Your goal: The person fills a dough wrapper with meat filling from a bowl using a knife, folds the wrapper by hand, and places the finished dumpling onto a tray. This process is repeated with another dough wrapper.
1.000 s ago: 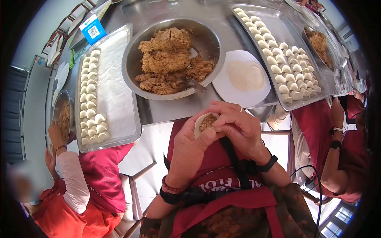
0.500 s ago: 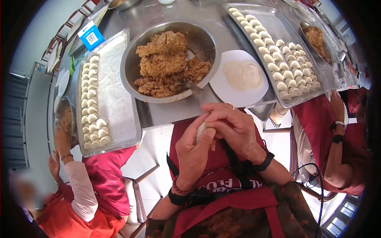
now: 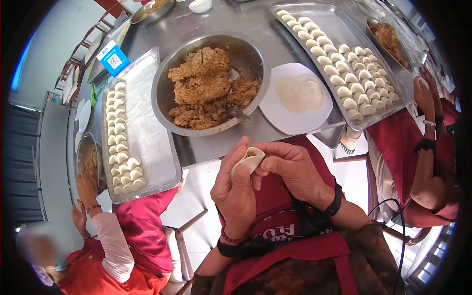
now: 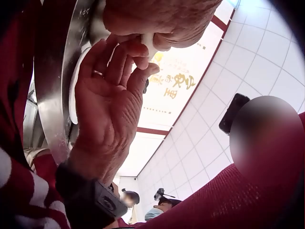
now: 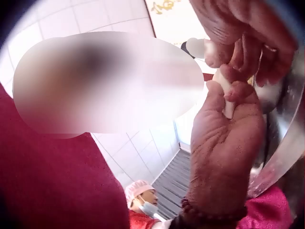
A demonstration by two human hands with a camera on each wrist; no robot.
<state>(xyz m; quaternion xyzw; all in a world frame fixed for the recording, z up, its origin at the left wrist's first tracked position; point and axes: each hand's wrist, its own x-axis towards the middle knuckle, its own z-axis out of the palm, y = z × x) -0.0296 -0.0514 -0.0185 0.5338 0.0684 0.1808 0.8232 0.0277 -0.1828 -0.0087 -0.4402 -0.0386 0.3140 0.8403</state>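
A half-closed dumpling (image 3: pixel 251 162) sits in the left hand (image 3: pixel 235 199), its wrapper folded over with a little brown filling showing in the opening at the top. The left thumb lies along its near side and the fingers are behind it. At its right edge the right hand (image 3: pixel 297 172) pinches the dough between thumb and forefinger. In the right wrist view the pale dough (image 5: pixel 229 109) shows between the left thumb and fingers. The left wrist view has the right palm (image 4: pixel 107 112) turned to the camera, its fingertips close to the dough.
A steel bowl (image 3: pixel 160 98) of brown filling (image 3: pixel 201 88) stands ahead, beside a white plate (image 3: pixel 285 123) with round wrappers (image 3: pixel 310 93). Trays of dumplings (image 3: pixel 164 167) (image 3: pixel 354 127) flank them on the steel table. People sit at left and right.
The wrapper, earlier spread with its filling in full view, is now folded into a half-moon. The hands, closed tightly together half a second ago, have parted slightly, showing the dumpling's opening.
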